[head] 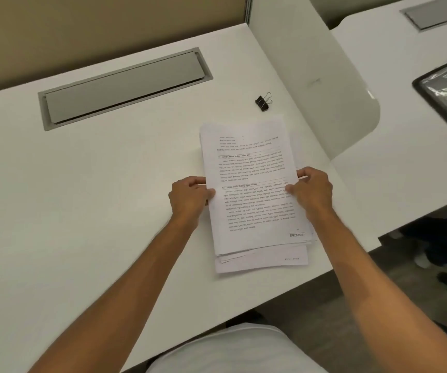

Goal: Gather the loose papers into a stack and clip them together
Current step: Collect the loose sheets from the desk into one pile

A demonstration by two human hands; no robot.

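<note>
Head view: I'm pinching the papers (252,192) at both side edges, left hand (188,196) and right hand (311,193) clamped on, to square them; clip (263,101) is waiting just beyond the papers.

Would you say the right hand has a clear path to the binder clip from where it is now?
Probably yes: the binder clip lies on bare desk beyond the papers, but the right hand must release them first.

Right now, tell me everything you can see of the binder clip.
The binder clip is small, with a black body and two silver wire handles, seemingly metal. It rests on the white desk, beyond the paper stack's far edge and apart from it. Neither hand touches it. It holds no paper.
</note>
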